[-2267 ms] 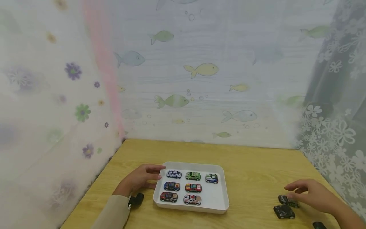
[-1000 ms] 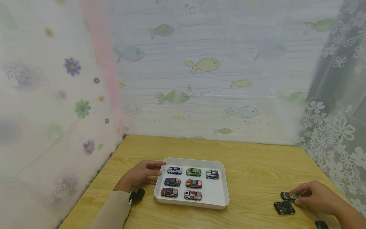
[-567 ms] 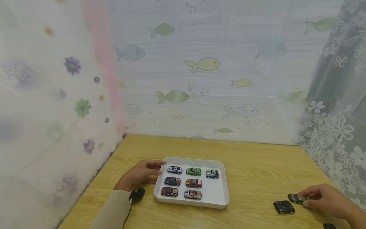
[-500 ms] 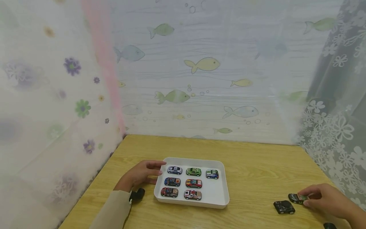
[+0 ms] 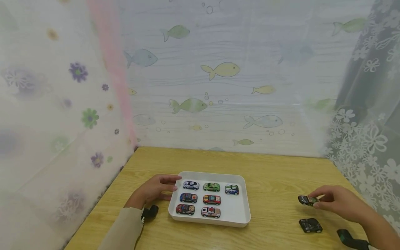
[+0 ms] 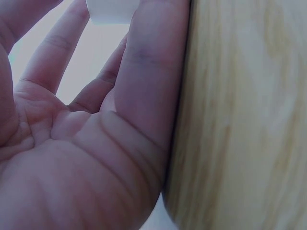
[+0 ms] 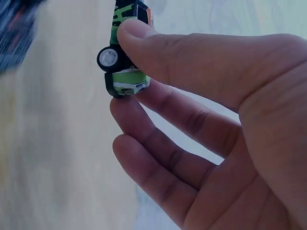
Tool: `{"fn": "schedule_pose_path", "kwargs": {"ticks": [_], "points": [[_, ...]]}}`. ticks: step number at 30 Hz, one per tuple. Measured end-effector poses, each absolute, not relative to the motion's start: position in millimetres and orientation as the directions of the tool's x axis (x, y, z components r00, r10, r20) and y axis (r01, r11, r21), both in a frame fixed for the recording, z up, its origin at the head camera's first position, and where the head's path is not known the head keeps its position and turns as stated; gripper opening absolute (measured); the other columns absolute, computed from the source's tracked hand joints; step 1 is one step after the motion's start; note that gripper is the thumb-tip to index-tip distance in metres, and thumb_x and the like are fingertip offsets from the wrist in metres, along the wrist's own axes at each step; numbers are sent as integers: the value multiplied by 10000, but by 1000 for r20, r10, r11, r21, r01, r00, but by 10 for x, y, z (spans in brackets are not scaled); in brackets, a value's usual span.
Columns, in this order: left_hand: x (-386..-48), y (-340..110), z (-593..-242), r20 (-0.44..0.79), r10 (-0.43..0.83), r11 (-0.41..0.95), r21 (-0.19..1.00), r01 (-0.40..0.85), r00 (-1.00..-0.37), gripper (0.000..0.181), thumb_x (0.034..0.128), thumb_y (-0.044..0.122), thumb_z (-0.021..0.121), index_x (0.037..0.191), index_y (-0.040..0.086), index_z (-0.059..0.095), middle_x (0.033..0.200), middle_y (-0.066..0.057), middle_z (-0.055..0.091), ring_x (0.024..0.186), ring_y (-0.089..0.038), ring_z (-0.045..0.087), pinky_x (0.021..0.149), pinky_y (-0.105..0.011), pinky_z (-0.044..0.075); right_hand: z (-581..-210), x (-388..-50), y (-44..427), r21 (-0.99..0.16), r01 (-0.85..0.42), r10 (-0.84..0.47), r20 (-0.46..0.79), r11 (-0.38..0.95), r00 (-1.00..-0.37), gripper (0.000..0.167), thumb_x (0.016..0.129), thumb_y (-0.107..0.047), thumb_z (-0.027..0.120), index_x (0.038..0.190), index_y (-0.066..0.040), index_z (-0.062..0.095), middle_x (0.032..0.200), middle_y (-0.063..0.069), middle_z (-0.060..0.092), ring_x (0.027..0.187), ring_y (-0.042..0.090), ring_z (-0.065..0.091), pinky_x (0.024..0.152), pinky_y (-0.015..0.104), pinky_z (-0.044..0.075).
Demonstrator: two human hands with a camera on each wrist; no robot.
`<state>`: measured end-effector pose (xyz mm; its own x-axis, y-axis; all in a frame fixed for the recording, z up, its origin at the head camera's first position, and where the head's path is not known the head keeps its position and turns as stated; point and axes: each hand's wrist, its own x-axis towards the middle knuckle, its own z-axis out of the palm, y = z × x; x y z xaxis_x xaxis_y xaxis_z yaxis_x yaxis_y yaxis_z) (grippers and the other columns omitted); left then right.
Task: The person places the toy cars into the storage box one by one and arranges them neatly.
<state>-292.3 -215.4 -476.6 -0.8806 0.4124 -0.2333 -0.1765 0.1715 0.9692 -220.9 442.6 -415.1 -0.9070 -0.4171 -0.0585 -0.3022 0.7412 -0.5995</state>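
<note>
My right hand [image 5: 339, 205] pinches a black and green toy car [image 5: 307, 200] by its rear end, at the right of the table. In the right wrist view, the thumb lies on the toy car [image 7: 125, 52] and two fingers are bent below it. Another toy car, all black [image 5: 310, 225], sits nearer the front edge, apart from the hand. My left hand [image 5: 154, 189] rests at the left wall of a white tray [image 5: 234, 217], its fingers extended along the rim. In the left wrist view, the left hand's palm [image 6: 81, 163] shows beside the wood surface.
Several toy cars stand in rows in the tray, among them a green one [image 5: 211, 187], a red and yellow one [image 5: 211, 199] and a white one [image 5: 210, 212]. A bare strip of tray floor lies at the right. Fish-printed sheeting [image 5: 218, 104] closes off the table's back.
My right hand took hold of the black and green toy car and shifted it right. Now it is raised, farther left and away from the black car. The left hand and tray stay put.
</note>
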Motion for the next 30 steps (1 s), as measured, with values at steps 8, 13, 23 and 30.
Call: {"fn": "schedule_pose_path", "kwargs": {"ticks": [8, 13, 23, 30], "points": [[-2916, -2143, -4761, -240, 397, 177, 967, -182, -886, 556, 937, 196, 780, 1461, 139, 604, 1446, -164, 597, 1197, -272, 668, 897, -460, 626, -4047, -2326, 3965, -614, -374, -475, -2, 695, -880, 317, 948, -301, 758, 1204, -114, 744, 1085, 31, 748, 855, 40, 706, 665, 262, 584], [-2930, -2153, -4774, -241, 401, 174, 967, -185, -884, 582, 923, 211, 797, 1465, 140, 600, 1451, -162, 595, 1197, -274, 670, 898, -462, 626, -3985, -2391, 3708, -615, -398, -483, 32, 681, -875, 311, 933, -327, 774, 1179, -136, 758, 1099, 31, 742, 848, 44, 698, 662, 269, 583], [-2941, -2159, -4789, -233, 412, 166, 970, -179, -881, 585, 929, 213, 789, 1474, 136, 589, 1452, -160, 596, 1205, -276, 669, 909, -464, 622, -3940, -2497, 3359, -613, -442, -490, 99, 655, -866, 294, 919, -332, 793, 1154, -158, 771, 1091, 19, 737, 846, 47, 700, 666, 263, 586], [-2927, -2151, -4772, -238, 413, 168, 969, -183, -879, 587, 937, 197, 782, 1483, 125, 578, 1448, -157, 597, 1202, -269, 669, 908, -465, 622, -3984, -2582, 3111, -621, -450, -491, 119, 641, -863, 275, 908, -351, 806, 1120, -178, 780, 1045, -15, 744, 826, 81, 717, 667, 257, 589]]}}
